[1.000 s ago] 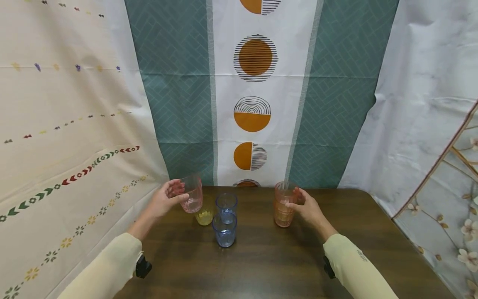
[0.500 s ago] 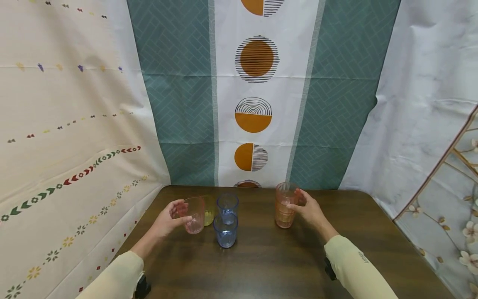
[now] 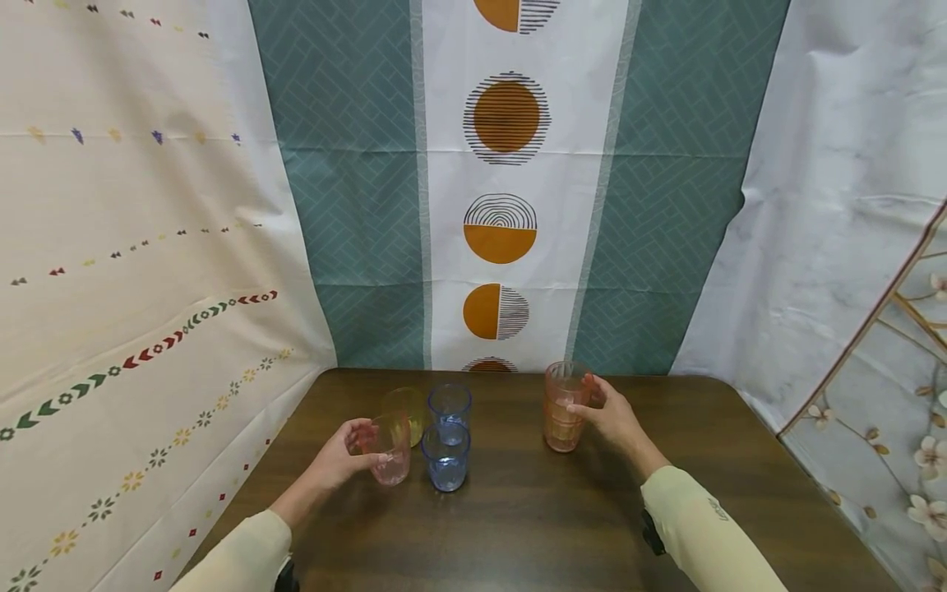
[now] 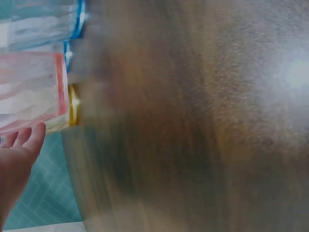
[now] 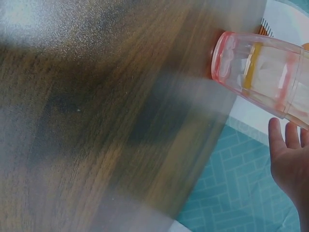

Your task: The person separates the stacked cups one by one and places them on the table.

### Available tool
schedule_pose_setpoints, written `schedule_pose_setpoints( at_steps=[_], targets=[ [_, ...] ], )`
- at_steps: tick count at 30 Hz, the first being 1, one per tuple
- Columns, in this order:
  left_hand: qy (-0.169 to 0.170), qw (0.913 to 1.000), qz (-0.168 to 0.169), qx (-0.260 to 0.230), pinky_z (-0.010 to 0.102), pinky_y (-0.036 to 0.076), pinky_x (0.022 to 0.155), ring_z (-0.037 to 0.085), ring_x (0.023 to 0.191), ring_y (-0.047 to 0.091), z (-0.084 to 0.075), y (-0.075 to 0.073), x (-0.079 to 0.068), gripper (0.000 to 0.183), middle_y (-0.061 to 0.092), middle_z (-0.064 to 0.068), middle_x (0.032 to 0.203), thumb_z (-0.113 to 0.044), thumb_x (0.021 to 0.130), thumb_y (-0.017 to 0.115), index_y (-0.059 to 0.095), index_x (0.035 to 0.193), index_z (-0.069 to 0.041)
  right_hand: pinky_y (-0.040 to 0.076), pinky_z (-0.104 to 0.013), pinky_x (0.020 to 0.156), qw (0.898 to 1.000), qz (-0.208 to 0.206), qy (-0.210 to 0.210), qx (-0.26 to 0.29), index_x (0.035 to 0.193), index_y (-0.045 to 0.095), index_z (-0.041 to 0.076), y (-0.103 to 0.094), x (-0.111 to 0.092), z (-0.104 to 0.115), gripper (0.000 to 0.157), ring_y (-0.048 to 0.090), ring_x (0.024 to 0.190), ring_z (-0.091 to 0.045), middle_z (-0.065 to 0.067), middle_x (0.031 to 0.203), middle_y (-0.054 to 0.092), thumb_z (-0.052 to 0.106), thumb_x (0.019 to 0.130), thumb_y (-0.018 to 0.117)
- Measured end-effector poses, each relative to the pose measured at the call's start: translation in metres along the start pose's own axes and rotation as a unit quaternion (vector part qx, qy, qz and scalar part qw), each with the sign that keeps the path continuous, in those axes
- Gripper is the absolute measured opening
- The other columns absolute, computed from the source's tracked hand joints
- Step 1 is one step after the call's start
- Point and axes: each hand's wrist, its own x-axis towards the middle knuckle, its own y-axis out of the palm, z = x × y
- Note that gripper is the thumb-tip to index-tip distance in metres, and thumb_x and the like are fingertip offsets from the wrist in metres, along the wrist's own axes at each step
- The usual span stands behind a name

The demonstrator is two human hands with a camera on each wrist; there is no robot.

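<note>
My left hand grips a clear pink tumbler between thumb and fingers, low at the table's left side. Behind it stands a yellow tumbler, partly covered by the pink one. Just right of these are two blue tumblers, a rear one and a front one, overlapping in the head view. Farther right, my right hand holds an upright stack of nested tumblers, pink on the outside. Through its wall, the right wrist view shows a yellow band and a pink band.
The dark wooden table spreads in front of both hands. A green and white patterned cloth hangs behind its back edge. An embroidered cream cloth lines the left side, a floral cloth the right.
My left hand has lowered the pink tumbler from above the yellow one down and toward me, a little to the right. The right hand and its stack have stayed in place.
</note>
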Motion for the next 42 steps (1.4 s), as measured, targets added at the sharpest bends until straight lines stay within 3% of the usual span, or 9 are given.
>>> schedule_pose_setpoints(
  at_steps=[6, 14, 19, 26, 30, 35, 42],
  targets=[
    [-0.019, 0.9998, -0.008, -0.008, 0.054, 0.037, 0.107, 0.045, 0.131, 0.043, 0.007, 0.007, 0.000, 0.073, 0.049, 0.030, 0.138, -0.002, 0.080, 0.080, 0.035, 0.137, 0.010, 0.037, -0.056, 0.107, 1.000, 0.002, 0.004, 0.001, 0.151, 0.031, -0.003, 0.000, -0.001, 0.000, 0.078, 0.036, 0.139, -0.044, -0.025, 0.153, 0.035, 0.023, 0.091, 0.074],
    [-0.029, 0.9993, -0.014, -0.019, 0.050, 0.037, 0.107, 0.045, 0.131, 0.043, 0.013, 0.013, 0.001, 0.075, 0.049, 0.031, 0.137, 0.002, 0.078, 0.080, 0.034, 0.137, 0.010, 0.037, -0.055, 0.107, 1.000, -0.004, 0.005, 0.004, 0.151, 0.032, -0.002, 0.000, 0.000, 0.000, 0.078, 0.037, 0.138, -0.043, -0.025, 0.153, 0.037, 0.022, 0.091, 0.075],
    [-0.025, 0.9996, -0.001, -0.012, 0.054, 0.032, 0.110, 0.047, 0.134, 0.038, 0.015, 0.014, 0.001, 0.077, 0.046, 0.031, 0.139, 0.001, 0.079, 0.080, 0.031, 0.138, 0.010, 0.038, -0.056, 0.107, 1.000, -0.004, 0.002, 0.004, 0.151, 0.032, -0.003, 0.000, 0.000, -0.001, 0.078, 0.038, 0.137, -0.044, -0.026, 0.152, 0.038, 0.022, 0.091, 0.075],
    [-0.020, 0.9995, 0.022, 0.012, 0.049, 0.041, 0.102, 0.048, 0.132, 0.037, 0.017, 0.010, 0.000, 0.086, 0.040, 0.033, 0.143, -0.004, 0.079, 0.080, 0.025, 0.144, 0.009, 0.037, -0.055, 0.108, 1.000, 0.000, 0.008, 0.005, 0.151, 0.031, -0.002, 0.000, -0.001, -0.001, 0.078, 0.036, 0.138, -0.044, -0.025, 0.153, 0.037, 0.022, 0.091, 0.074],
    [-0.025, 0.9993, 0.020, 0.022, 0.052, 0.041, 0.103, 0.048, 0.133, 0.036, 0.012, 0.006, 0.000, 0.091, 0.037, 0.033, 0.145, -0.010, 0.081, 0.080, 0.020, 0.148, 0.007, 0.036, -0.056, 0.108, 1.000, 0.003, 0.008, 0.005, 0.152, 0.031, -0.002, 0.000, -0.001, 0.000, 0.078, 0.035, 0.138, -0.044, -0.026, 0.153, 0.035, 0.024, 0.092, 0.073],
    [-0.030, 0.9989, 0.014, 0.034, 0.060, 0.032, 0.109, 0.049, 0.139, 0.028, 0.001, -0.001, 0.005, 0.093, 0.031, 0.032, 0.150, -0.017, 0.086, 0.078, 0.016, 0.152, 0.004, 0.036, -0.056, 0.108, 1.000, 0.003, 0.007, 0.004, 0.152, 0.031, -0.002, 0.000, -0.002, 0.000, 0.078, 0.036, 0.138, -0.044, -0.026, 0.153, 0.036, 0.023, 0.092, 0.074],
    [-0.018, 0.9986, 0.017, 0.047, 0.063, 0.026, 0.111, 0.050, 0.143, 0.018, -0.025, -0.008, 0.018, 0.091, 0.025, 0.032, 0.153, -0.019, 0.088, 0.074, 0.014, 0.153, 0.004, 0.037, -0.057, 0.107, 1.000, -0.001, 0.000, 0.002, 0.151, 0.031, -0.003, 0.000, -0.002, -0.002, 0.079, 0.039, 0.136, -0.044, -0.027, 0.151, 0.039, 0.024, 0.091, 0.074]
  ],
)
